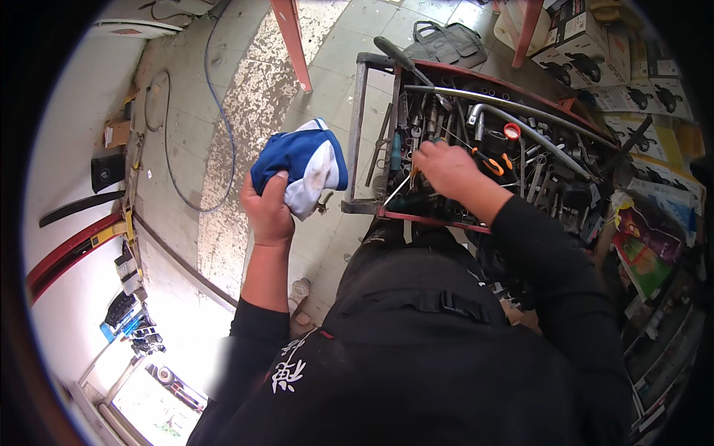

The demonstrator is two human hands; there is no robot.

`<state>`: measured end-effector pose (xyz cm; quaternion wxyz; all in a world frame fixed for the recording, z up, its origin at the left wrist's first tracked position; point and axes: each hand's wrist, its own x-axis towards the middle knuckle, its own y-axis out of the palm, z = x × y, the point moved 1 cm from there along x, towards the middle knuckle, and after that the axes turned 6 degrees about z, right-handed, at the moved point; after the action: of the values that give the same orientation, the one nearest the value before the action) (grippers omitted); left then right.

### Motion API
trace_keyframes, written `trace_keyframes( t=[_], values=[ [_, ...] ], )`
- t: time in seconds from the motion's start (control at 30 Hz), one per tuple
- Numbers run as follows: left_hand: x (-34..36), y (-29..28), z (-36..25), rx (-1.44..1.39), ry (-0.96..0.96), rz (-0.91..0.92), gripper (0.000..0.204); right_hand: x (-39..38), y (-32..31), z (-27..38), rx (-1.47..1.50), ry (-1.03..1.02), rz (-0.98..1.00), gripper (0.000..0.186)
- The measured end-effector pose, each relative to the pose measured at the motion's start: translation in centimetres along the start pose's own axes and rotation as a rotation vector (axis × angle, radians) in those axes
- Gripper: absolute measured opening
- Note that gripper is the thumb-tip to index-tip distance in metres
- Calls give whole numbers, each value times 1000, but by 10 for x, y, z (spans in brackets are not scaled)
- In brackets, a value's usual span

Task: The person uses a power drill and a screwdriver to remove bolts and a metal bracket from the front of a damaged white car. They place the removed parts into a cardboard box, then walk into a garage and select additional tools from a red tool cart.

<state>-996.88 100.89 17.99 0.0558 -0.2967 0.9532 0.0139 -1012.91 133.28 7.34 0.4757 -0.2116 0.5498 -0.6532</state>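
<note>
My left hand (269, 212) is closed round a bunched blue and white cloth (301, 167), held up left of the tool tray (431, 220). Dark smudges mark the cloth's white part. Over the tray's left part, my right hand (450, 171) has its fingers closed at the yellow end of a thin screwdriver (400, 187), whose pale shaft slants down toward the near left corner. Those fingers partly hide the handle. Just right of this hand lie orange-handled pliers (488, 162). A teal-handled tool (396, 152) rests to its left among several wrenches and sockets.
A long metal bar with a bent end (528, 137) lies across the tray, beside a red ring (512, 131). A dark bag (446, 44) is on the floor beyond. Printed boxes (587, 52) stack up at right. A blue hose (223, 111) curves over the floor at left.
</note>
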Motion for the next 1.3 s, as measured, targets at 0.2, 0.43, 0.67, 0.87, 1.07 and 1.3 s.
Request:
trace_keyframes(
  t=[0.2, 0.43, 0.67, 0.87, 1.07, 1.3],
  values=[
    [12, -24, 4, 18, -8, -16, 27, -33, -51, -32, 556, 360, -461, 29],
    [20, -19, 2, 57, -25, 97, 25, -18, -13, 5, 972, 557, -270, 37],
    [17, 0, 1, 128, -12, 154, 23, 14, 38, 77, 794, 621, 71, 56],
    [-3, 51, 12, 245, 89, 338, 25, -34, 4, 66, 645, 539, -230, 57],
    [-17, 107, 24, 364, 86, 508, 25, -94, -37, -20, -16, 764, -205, 26],
    [-15, 116, 25, 237, -46, 425, 22, -122, -39, -5, 619, 656, -59, 32]
  ],
)
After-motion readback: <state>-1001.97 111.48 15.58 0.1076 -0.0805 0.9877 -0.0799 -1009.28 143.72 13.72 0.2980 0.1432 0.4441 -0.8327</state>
